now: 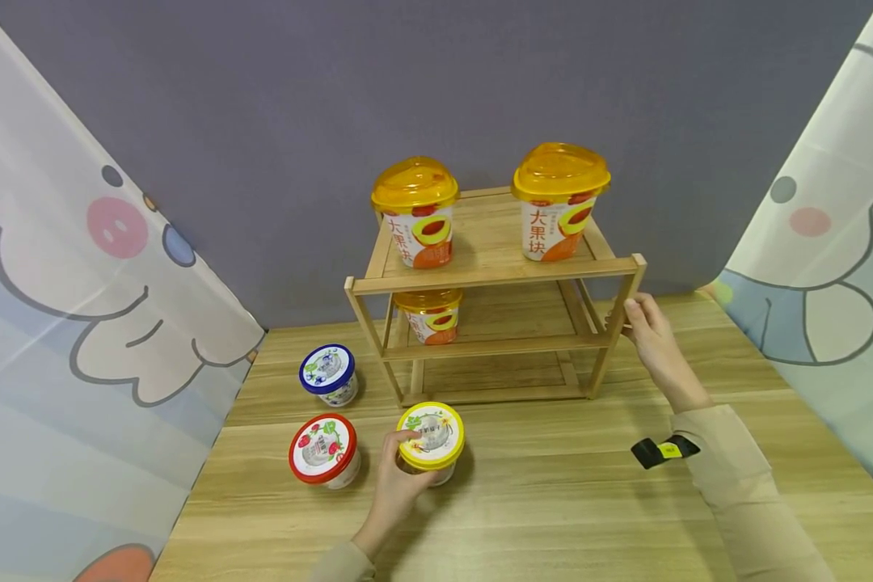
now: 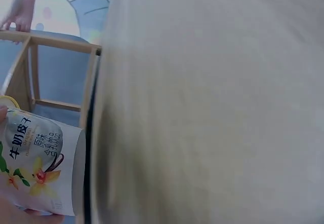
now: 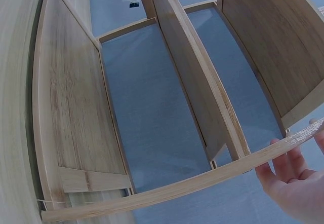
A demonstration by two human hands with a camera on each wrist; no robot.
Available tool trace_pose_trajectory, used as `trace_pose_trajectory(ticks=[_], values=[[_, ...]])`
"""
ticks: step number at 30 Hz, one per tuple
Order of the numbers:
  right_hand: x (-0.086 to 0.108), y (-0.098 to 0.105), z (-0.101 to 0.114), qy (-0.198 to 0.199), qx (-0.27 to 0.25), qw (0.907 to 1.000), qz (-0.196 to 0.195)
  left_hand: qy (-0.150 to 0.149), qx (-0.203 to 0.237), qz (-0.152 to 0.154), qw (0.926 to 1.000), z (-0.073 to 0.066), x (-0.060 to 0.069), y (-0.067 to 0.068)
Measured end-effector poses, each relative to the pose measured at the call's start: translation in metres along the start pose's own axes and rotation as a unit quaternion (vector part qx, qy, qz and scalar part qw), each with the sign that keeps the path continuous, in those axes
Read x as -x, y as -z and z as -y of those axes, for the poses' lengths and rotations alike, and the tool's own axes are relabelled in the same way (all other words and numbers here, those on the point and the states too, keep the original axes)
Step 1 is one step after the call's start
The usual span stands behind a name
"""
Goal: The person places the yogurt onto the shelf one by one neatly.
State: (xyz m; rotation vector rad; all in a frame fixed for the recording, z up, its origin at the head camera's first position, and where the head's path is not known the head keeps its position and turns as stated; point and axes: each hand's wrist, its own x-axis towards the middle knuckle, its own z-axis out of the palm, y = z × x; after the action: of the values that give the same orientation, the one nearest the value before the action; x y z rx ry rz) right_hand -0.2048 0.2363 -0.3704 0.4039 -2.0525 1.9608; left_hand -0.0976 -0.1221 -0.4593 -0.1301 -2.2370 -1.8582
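Note:
My left hand [image 1: 400,481] grips a white paper cup with a yellow lid [image 1: 431,436], its thumb and fingers around the sides. In the left wrist view the cup [image 2: 38,163] shows a vanilla flower print; whether its base touches the table I cannot tell. At the right front post of a wooden shelf rack [image 1: 496,352], my right hand [image 1: 651,335] holds the frame, some fingers hidden behind the wood. The right wrist view shows bent fingers of that hand [image 3: 293,178] against the rack's side bar. A red-lidded cup [image 1: 323,449] stands left of my left hand.
A blue-lidded cup [image 1: 329,372] stands behind the red one. Two peach cups with orange domed lids, one left [image 1: 416,212] and one right [image 1: 557,202], stand on the rack's top. Another peach cup [image 1: 431,317] sits on the middle shelf. A grey curtain [image 1: 298,162] hangs behind.

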Motion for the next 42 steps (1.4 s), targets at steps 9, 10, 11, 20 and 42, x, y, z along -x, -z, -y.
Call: trace_pose_trajectory(ticks=[9, 10, 11, 20, 42], values=[[0.000, 0.000, -0.001, -0.002, 0.004, 1.0000, -0.001, -0.018, 0.024, -0.004, 0.9995, -0.009, -0.008, -0.006], [0.000, 0.000, 0.000, -0.002, 0.004, 1.0000, 0.000, -0.023, 0.027, -0.004, 0.9994, -0.011, -0.009, -0.007], [0.000, 0.000, 0.000, -0.001, 0.004, 1.0000, 0.000, -0.027, 0.024, -0.004, 0.9993, -0.015, -0.010, -0.008], [0.001, 0.001, 0.000, 0.000, 0.016, 0.9999, 0.005, -0.044, 0.042, 0.003, 0.9982, -0.061, -0.020, -0.017], [0.000, 0.000, 0.000, -0.001, 0.019, 0.9998, 0.003, -0.073, 0.081, 0.030, 0.9935, -0.104, -0.039, -0.050]])
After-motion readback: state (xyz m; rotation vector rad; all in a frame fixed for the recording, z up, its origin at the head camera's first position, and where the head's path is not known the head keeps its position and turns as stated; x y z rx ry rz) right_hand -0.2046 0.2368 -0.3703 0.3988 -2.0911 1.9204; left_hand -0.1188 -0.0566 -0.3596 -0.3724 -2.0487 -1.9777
